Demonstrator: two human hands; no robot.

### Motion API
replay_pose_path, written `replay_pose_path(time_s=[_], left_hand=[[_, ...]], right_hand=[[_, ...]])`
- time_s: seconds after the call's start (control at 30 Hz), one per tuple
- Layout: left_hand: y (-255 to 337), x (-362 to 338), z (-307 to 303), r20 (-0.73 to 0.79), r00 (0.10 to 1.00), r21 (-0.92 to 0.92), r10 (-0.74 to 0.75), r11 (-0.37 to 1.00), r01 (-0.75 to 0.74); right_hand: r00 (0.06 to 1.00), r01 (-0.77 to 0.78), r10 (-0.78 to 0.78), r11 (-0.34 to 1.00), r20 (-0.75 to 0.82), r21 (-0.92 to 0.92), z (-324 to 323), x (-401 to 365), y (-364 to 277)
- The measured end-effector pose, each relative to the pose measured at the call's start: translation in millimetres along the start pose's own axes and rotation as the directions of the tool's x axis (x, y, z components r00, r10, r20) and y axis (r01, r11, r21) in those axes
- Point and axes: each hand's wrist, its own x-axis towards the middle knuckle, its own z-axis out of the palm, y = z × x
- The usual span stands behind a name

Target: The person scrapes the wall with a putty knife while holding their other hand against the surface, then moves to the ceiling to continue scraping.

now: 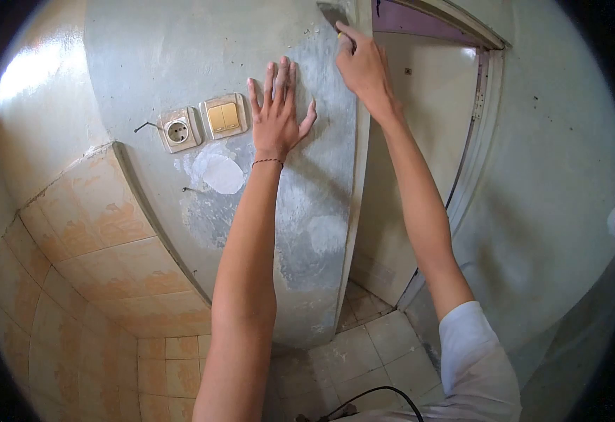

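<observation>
My left hand [277,109] lies flat on the grey plastered wall [146,56], fingers spread, just right of a light switch [224,117]. A thin bracelet circles that wrist. My right hand [361,63] is raised higher, near the wall's corner edge, closed around a scraper [333,14] whose metal blade presses against the wall at the top of the view. Only the blade and a bit of yellow handle show.
A wall socket [178,131] sits left of the switch, with white filler patches [219,172] below. Tan tiles [104,239] cover the lower left wall. A doorway [420,141] opens to the right. A black cable [385,394] crosses the tiled floor.
</observation>
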Motion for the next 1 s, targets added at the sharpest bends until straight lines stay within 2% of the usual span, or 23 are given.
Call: replay_pose_path(time_s=[0.07,0.1,0.17,0.27,0.37,0.47,0.57,0.7,0.77,0.9,0.97,1.0], left_hand=[[-0.7,1.1,0.7,-0.019,1.0,-0.015,-0.003,1.0,0.003],[-2.0,3.7,0.8,-0.022,1.0,-0.01,-0.005,1.0,0.005],[-0.7,1.1,0.4,-0.012,1.0,0.0,-0.005,1.0,0.005],[-0.6,0.7,0.3,-0.014,1.0,0.028,0.005,1.0,-0.005],[-0.4,0.7,1.2,-0.012,1.0,0.03,0.005,1.0,-0.005],[-0.6,1.0,1.8,-0.032,0.999,-0.002,-0.001,1.0,0.001],[-0.5,0.5,0.9,-0.014,1.0,0.021,0.002,1.0,-0.001],[0.3,0.5,1.3,-0.003,1.0,0.021,0.004,1.0,-0.004],[0.1,1.0,1.2,-0.013,1.0,-0.025,-0.01,1.0,0.009],[-0.8,-0.4,1.5,-0.01,1.0,-0.011,0.003,1.0,-0.004],[-0.3,0.3,0.7,0.012,1.0,0.023,-0.001,1.0,0.001],[0.4,-0.1,0.4,0.02,1.0,0.042,0.0,0.999,-0.001]], right_hand=[[0.991,-0.075,0.074,0.997,0.108,0.002,-8.2,-13.3,-8.7],[0.992,-0.069,0.068,0.998,0.109,0.006,-3.8,-5.5,-4.2],[0.997,0.071,-0.071,0.997,-0.026,-0.018,8.4,8.7,13.6],[1.0,0.008,-0.008,1.0,-0.007,-0.023,8.4,18.4,5.0],[0.997,-0.06,0.061,0.997,0.035,-0.042,1.5,-2.6,1.2],[0.997,0.037,-0.041,0.998,-0.073,-0.05,13.5,0.5,24.1],[0.995,0.023,-0.025,0.999,-0.092,-0.022,14.4,15.5,25.7],[0.996,0.062,-0.063,0.998,-0.059,-0.022,5.2,1.0,27.6],[1.0,0.005,-0.002,0.995,0.028,-0.099,2.0,-1.4,28.0],[0.996,0.069,-0.073,0.994,-0.046,-0.079,-3.2,24.5,23.2],[0.995,-0.082,0.084,0.996,0.055,-0.032,-13.5,23.5,7.9],[0.995,-0.081,0.083,0.996,0.053,-0.036,-16.5,17.7,8.8]])
